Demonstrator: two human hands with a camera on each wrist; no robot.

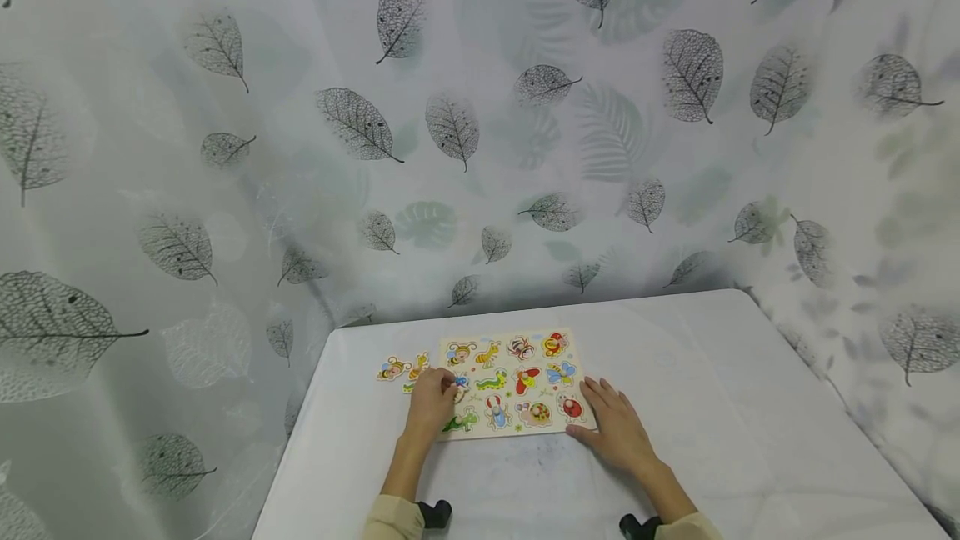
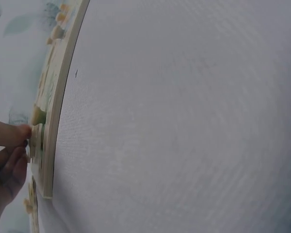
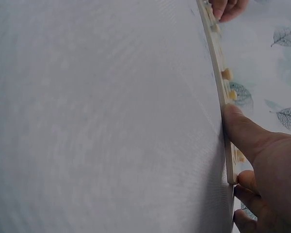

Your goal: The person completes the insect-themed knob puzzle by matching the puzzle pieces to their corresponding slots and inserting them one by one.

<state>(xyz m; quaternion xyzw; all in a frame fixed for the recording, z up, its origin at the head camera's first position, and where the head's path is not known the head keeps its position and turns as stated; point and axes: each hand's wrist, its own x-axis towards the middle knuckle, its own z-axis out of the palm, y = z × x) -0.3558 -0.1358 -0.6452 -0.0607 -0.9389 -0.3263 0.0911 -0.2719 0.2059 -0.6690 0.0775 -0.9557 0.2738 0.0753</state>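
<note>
A cream wooden peg puzzle board (image 1: 504, 340) with colourful insects lies on the white table. Over its left side, my left hand (image 1: 431, 402) pinches a small wooden puzzle piece (image 2: 34, 141) between thumb and fingers. In the left wrist view that piece sits right at the board's face; the hand hides most of its picture in the head view. My right hand (image 1: 618, 432) rests at the board's lower right corner, thumb on the front edge, fingers extended along the right side. Just left of the board lie a loose bee piece (image 1: 392, 368) and an orange-yellow insect piece (image 1: 417, 365).
A green piece (image 1: 408, 388) partly shows beside the left hand. Several knobbed insects cover the board, among them a ladybird (image 1: 572, 407) near the right hand. A leaf-printed curtain (image 1: 480, 182) hangs behind the table (image 1: 720, 407) and at its sides.
</note>
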